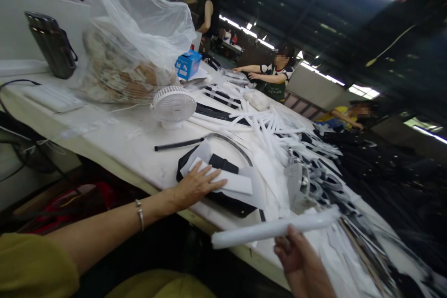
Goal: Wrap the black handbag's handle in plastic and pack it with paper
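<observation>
My left hand (200, 185) lies flat, fingers spread, on a white foam strip (233, 182). Under that strip are white sheets (257, 188) and a black bag-like piece (230, 202) at the table's near edge. My right hand (296, 253) pinches a long white tube-like roll (258, 233), raised in front of the table and slightly blurred. Behind the black piece curves a dark strap (230, 142) with a black end (178, 145).
A white fan (174, 104), a large clear plastic bag (115, 65), a dark flask (52, 44) and a blue box (187, 64) stand further back. White strips (268, 128) are heaped beyond. Co-workers sit or stand across the table, one with arms stretched out (268, 74).
</observation>
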### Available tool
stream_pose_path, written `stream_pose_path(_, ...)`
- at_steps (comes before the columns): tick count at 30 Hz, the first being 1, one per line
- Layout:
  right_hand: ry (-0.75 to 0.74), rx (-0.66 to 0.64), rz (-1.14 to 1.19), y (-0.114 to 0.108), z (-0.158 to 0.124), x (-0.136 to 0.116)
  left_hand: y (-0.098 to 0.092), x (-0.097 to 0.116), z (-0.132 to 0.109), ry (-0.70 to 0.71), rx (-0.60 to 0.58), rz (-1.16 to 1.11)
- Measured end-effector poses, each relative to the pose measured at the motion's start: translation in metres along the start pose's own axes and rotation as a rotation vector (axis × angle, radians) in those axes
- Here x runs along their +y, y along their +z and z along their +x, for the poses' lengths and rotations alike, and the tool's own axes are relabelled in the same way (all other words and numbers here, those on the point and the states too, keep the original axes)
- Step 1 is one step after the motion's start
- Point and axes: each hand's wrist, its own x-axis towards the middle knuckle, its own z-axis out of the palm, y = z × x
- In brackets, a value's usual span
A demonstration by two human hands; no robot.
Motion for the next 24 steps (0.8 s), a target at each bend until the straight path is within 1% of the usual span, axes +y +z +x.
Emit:
stream_pose_path(2,0.295,-0.048,0.298,0.031,-0.032,0.033,-0.005,-0.001,0.002,0.002,-0.057,0.002)
stream_pose_path(3,0.407,-0.085,0.41,0.049,-0.042,0.045,-0.01,-0.002,0.004,0.003,-0.091,-0.004)
stream_pose_path(5,0.458,-0.135,0.568,0.089,-0.049,0.056,-0.021,-0.006,0.01,0.011,-0.17,-0.031)
stream_pose_path(7,0.473,-0.164,0.658,0.124,-0.044,0.056,-0.034,-0.01,0.019,0.034,-0.261,-0.076)
stream_pose_path(9,0.495,-0.164,0.711,0.151,-0.03,0.05,-0.045,-0.015,0.027,0.062,-0.346,-0.127)
stream_pose_path(10,0.502,-0.158,0.725,0.16,-0.023,0.046,-0.05,-0.017,0.031,0.074,-0.376,-0.149)
stream_pose_path(11,0.507,-0.15,0.733,0.166,-0.016,0.044,-0.052,-0.019,0.033,0.086,-0.398,-0.166)
stream_pose_path(13,0.509,-0.14,0.736,0.171,-0.006,0.041,-0.054,-0.02,0.035,0.099,-0.414,-0.173)
stream_pose_path(17,0.523,-0.142,0.723,0.163,0.001,0.044,-0.053,-0.019,0.033,0.1,-0.407,-0.143)
stream_pose_path(20,0.514,-0.13,0.705,0.156,0.001,0.046,-0.058,-0.018,0.037,0.09,-0.425,-0.154)
stream_pose_path(23,0.488,-0.11,0.677,0.156,0.001,0.048,-0.064,-0.017,0.045,0.091,-0.465,-0.174)
stream_pose_path(24,0.48,-0.109,0.663,0.157,0.002,0.048,-0.065,-0.016,0.046,0.079,-0.451,-0.171)
